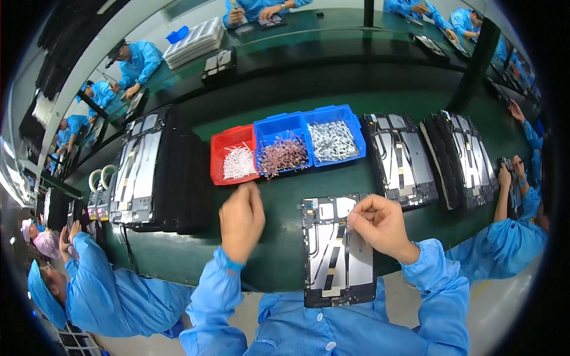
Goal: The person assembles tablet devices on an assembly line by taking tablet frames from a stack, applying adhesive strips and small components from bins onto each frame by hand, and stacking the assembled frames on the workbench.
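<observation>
We had the tablet point(339, 252) at the near edge of the surface point(276, 216), seemingly part-done, our right hand point(385, 226) pinched narrow at its upper right, our left hand point(242, 221) curled by the red bin point(230, 140), whether holding anything we couldn't tell

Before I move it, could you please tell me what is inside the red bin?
The red bin holds a loose heap of small white pieces. Whatever lies beneath the top pieces is covered and cannot be seen.
</observation>
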Action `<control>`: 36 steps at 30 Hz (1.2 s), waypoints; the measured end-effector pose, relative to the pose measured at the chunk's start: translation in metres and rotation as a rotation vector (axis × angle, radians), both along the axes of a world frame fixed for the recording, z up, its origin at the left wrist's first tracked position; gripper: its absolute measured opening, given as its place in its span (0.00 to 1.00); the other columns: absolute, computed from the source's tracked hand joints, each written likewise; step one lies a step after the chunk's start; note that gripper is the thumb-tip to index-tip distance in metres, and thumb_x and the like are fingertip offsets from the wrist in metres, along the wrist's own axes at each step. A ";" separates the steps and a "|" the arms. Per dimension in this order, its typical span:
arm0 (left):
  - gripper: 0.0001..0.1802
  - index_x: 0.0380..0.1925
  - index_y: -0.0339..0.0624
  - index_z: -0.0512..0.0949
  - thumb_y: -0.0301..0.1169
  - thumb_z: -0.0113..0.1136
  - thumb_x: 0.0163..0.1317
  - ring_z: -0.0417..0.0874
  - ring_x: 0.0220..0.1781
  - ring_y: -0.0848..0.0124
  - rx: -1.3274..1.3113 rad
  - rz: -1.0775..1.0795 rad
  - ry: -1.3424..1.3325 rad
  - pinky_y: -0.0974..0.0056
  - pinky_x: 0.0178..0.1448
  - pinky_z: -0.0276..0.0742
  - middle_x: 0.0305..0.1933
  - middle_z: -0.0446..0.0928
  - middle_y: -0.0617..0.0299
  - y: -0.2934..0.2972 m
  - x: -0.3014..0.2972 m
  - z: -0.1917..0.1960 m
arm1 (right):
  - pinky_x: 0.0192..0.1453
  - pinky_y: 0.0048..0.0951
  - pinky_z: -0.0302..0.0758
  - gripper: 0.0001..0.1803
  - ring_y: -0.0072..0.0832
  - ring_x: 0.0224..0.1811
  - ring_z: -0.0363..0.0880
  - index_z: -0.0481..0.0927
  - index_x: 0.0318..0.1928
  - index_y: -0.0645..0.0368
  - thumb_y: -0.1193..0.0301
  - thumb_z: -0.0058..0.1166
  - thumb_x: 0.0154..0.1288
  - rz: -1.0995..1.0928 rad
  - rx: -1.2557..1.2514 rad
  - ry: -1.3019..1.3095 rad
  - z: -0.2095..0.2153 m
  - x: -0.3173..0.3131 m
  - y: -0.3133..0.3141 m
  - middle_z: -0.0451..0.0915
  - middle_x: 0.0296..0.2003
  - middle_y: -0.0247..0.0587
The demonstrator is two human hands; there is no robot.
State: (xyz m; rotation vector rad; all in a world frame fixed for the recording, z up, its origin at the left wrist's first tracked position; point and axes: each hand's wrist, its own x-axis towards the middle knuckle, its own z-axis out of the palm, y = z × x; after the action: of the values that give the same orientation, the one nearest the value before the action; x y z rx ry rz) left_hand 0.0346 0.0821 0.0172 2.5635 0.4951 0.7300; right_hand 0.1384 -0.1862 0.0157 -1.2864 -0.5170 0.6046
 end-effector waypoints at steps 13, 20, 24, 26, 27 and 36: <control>0.18 0.53 0.35 0.78 0.34 0.63 0.68 0.83 0.40 0.78 -1.697 -0.196 0.317 0.72 0.41 0.79 0.43 0.83 0.63 -0.105 -0.045 -0.009 | 0.27 0.14 0.68 0.04 0.10 0.27 0.75 0.76 0.37 0.68 0.80 0.58 0.68 -0.179 0.054 -0.207 -0.049 -0.038 -0.017 0.79 0.28 0.34; 0.09 0.41 0.33 0.83 0.27 0.66 0.64 0.81 0.32 0.78 -1.167 -0.249 -0.221 0.70 0.36 0.76 0.33 0.84 0.65 -0.097 -0.058 0.021 | 0.27 0.17 0.74 0.04 0.16 0.27 0.79 0.77 0.39 0.67 0.79 0.57 0.68 0.012 0.174 -0.070 0.042 -0.010 -0.018 0.84 0.34 0.46; 0.08 0.33 0.33 0.82 0.24 0.71 0.54 0.80 0.24 0.76 -0.371 -0.202 -0.553 0.69 0.27 0.74 0.26 0.82 0.60 -0.098 -0.040 0.021 | 0.25 0.16 0.71 0.03 0.13 0.23 0.74 0.76 0.38 0.65 0.79 0.57 0.68 0.202 0.324 -0.015 0.092 -0.013 0.002 0.82 0.32 0.42; 0.19 0.42 0.29 0.82 0.19 0.70 0.45 0.84 0.22 0.64 0.076 -0.246 -0.574 0.66 0.26 0.77 0.28 0.83 0.53 -0.094 -0.029 0.012 | 0.31 0.17 0.72 0.03 0.13 0.30 0.74 0.76 0.39 0.65 0.79 0.56 0.68 0.292 0.321 0.005 0.104 -0.018 0.012 0.78 0.37 0.37; 0.22 0.44 0.27 0.82 0.19 0.71 0.45 0.85 0.22 0.65 0.121 -0.250 -0.529 0.66 0.26 0.78 0.28 0.84 0.53 -0.092 -0.031 0.003 | 0.35 0.18 0.73 0.03 0.14 0.34 0.75 0.76 0.39 0.65 0.80 0.56 0.68 0.324 0.322 0.015 0.107 -0.021 0.018 0.77 0.39 0.37; 0.30 0.51 0.23 0.79 0.23 0.75 0.46 0.85 0.23 0.68 0.163 -0.201 -0.569 0.68 0.25 0.78 0.29 0.85 0.54 -0.098 -0.029 -0.005 | 0.50 0.25 0.75 0.03 0.21 0.42 0.73 0.75 0.35 0.66 0.80 0.55 0.67 0.351 0.320 -0.034 0.093 -0.027 0.037 0.72 0.42 0.40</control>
State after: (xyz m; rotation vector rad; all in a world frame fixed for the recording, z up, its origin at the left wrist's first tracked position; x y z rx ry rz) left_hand 0.0052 -0.0160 0.0121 2.3421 -0.0074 1.3992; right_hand 0.1115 -0.1497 0.1087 -0.9093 -0.8423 0.7569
